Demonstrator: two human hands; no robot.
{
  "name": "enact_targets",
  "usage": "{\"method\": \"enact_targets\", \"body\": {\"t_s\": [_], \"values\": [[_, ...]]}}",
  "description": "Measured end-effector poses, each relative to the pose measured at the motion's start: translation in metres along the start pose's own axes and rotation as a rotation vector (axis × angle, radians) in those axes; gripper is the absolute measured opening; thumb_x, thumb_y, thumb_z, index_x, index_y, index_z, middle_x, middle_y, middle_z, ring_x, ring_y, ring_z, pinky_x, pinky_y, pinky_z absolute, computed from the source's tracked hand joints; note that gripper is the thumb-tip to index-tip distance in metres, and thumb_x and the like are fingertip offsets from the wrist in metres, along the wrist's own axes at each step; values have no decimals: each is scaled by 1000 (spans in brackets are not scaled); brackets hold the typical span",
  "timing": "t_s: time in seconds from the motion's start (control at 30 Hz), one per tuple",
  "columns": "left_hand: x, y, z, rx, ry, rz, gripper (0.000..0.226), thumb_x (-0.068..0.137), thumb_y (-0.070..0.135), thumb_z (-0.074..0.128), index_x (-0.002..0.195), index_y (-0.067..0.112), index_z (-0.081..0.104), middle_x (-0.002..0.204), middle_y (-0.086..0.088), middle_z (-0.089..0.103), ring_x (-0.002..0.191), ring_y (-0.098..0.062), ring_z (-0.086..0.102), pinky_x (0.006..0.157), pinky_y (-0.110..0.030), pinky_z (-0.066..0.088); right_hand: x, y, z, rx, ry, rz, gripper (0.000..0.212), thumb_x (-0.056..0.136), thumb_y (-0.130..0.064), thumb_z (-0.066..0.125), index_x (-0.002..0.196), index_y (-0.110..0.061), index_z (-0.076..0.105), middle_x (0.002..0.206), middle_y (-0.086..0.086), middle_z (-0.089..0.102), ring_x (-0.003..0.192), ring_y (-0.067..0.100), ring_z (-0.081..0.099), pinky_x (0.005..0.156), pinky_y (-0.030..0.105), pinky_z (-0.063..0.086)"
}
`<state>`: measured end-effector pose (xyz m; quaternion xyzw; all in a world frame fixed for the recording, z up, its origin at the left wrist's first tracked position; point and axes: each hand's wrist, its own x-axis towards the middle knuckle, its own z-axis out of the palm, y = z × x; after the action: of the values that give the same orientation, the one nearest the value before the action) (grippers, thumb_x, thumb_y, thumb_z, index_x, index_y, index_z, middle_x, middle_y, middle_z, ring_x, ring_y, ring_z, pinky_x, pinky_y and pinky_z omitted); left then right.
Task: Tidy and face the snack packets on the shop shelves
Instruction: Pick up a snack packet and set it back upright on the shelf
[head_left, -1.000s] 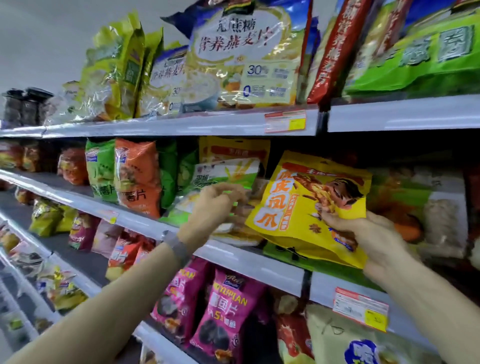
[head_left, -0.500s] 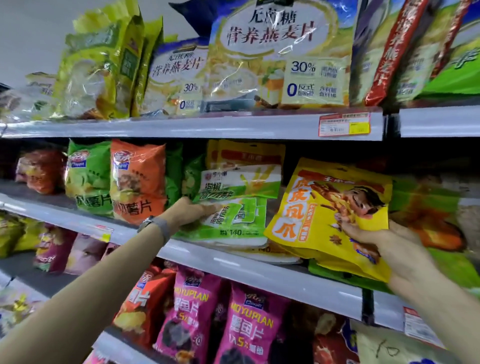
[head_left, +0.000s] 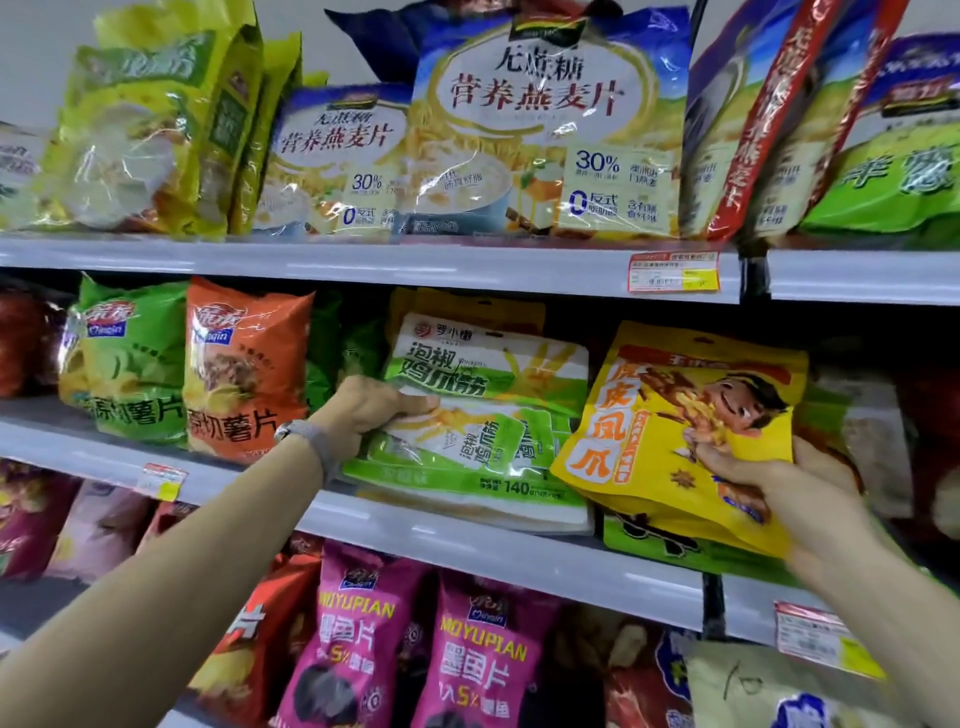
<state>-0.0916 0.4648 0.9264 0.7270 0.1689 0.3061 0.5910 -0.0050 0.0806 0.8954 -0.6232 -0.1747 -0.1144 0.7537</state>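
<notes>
the left hand (head_left: 366, 415) grips the left edge of the green-and-white packet (head_left: 483, 410), its fingers curled round it. that packet stands facing out on the middle shelf (head_left: 467, 543), near the front edge, over flat white packets. the right hand (head_left: 774, 486) clamps the yellow packet (head_left: 670, 431) at its lower right, thumb on the face. the yellow packet tilts just beside the green-and-white one, above the shelf's front edge.
</notes>
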Motion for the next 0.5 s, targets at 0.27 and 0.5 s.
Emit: {"method": "enact_targets", "body": {"t_s": [0.27, 0.5], "values": [[-69, -24, -49, -109, 121, 90, 58, 61, 22, 101, 101, 10, 61, 88, -17, 78, 73, -29, 74, 71, -44, 63, -7, -1, 7, 38, -98, 14, 49, 71, -8, 87, 116, -17, 70, 95, -2, 80, 70, 6, 76, 66, 30, 51], [-129, -60, -115, -88, 241, 7, 58, 72, 11, 93, 116, -8, 59, 83, -16, 79, 60, -22, 74, 55, -32, 60, -2, 8, 80, 4, -166, 23, 47, 74, -7, 88, 116, -17, 69, 98, -2, 77, 72, 10, 71, 57, 26, 51]]}}
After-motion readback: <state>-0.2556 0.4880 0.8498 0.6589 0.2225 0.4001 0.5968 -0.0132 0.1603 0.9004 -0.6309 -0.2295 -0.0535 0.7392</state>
